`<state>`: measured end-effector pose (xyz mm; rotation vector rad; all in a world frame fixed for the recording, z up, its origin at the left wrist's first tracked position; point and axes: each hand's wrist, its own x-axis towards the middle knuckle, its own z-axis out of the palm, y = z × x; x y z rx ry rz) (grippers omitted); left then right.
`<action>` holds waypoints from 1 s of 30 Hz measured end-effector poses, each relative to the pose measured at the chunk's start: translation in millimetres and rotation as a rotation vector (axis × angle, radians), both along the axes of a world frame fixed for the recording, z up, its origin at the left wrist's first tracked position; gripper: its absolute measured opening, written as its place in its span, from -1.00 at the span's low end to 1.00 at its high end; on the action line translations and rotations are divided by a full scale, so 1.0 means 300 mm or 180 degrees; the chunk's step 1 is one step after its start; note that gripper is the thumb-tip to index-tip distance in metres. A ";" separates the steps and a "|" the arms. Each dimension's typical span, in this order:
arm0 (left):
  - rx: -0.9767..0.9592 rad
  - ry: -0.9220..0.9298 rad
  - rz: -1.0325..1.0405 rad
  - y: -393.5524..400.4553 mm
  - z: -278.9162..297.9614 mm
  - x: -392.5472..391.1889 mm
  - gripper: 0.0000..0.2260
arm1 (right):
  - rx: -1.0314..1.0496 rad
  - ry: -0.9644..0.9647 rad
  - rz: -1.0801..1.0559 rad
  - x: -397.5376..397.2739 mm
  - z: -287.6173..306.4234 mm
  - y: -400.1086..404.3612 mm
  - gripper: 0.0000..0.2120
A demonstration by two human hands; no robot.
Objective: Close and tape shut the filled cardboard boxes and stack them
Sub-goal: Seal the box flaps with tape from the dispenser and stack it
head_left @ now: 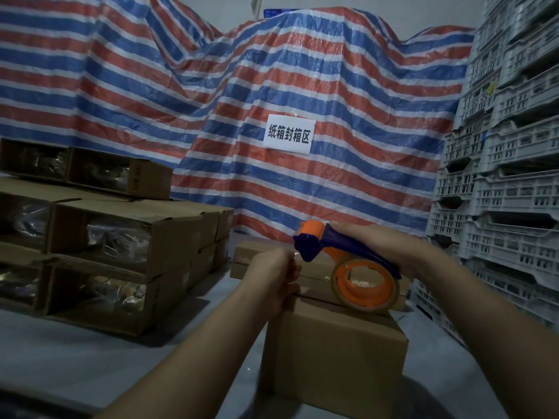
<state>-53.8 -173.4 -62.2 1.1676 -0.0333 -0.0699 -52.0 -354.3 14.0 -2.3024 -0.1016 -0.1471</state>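
Your two forearms reach forward over a closed cardboard box [332,352] that sits on the pale floor just in front of you, slightly right of centre. Your right hand [381,246] is wrapped around the blue handle of an orange tape dispenser [348,261], whose clear tape roll hangs at the box's far top edge. Your left hand [272,276] is curled, fingertips drawn together at the dispenser's blue nose, apparently pinching the loose tape end, though the clear tape itself is too faint to confirm.

The box's long axis appears to run away from you, and another flat box [257,258] lies just beyond it. The dispenser is at the far end of the near box, the left hand just left of it and nearer you. So the coming pull probably runs along that axis, with the left hand anchoring the tape.

To the far left stands a stack of cardboard boxes [121,237]. Behind hangs a red, white and blue striped tarpaulin [211,101] bearing a white sign [288,134]. Grey plastic crates [508,176] tower on the right.
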 end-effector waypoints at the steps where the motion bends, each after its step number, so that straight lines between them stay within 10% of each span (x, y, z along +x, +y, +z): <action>1: 0.0065 -0.0016 0.0051 -0.002 -0.004 0.002 -0.87 | -0.0021 0.0018 0.0006 -0.004 0.005 0.002 -0.35; 22: -0.1134 0.0100 0.0474 -0.015 -0.028 -0.003 -0.91 | 0.0002 0.0797 -0.0126 -0.051 0.055 -0.074 -0.35; 30: -0.0042 -0.0322 0.0720 0.048 -0.069 0.032 -0.78 | -0.0199 0.0632 -0.0141 -0.055 0.037 -0.046 -0.51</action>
